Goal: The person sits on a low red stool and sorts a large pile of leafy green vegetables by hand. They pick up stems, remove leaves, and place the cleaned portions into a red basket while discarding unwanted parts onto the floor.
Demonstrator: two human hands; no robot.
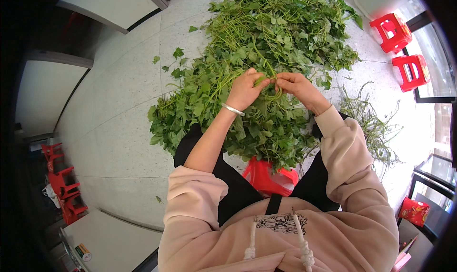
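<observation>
Lying between black-trousered legs (238,186), seemingly red plastic bag (260,178), likely set there for closeness. Left hand (245,89) pinching vine stem (264,63), fingers narrow; right hand (296,85) pinched beside it, apparently on same stem, presumably for control. Under both, vine greens (290,43) (sweet-potato, by leaf shape), heaped within easy reach. Rightward, bare stems (369,124) lie apart, probably so leafy ones don't mix in. Farther, red stools (401,33).
</observation>
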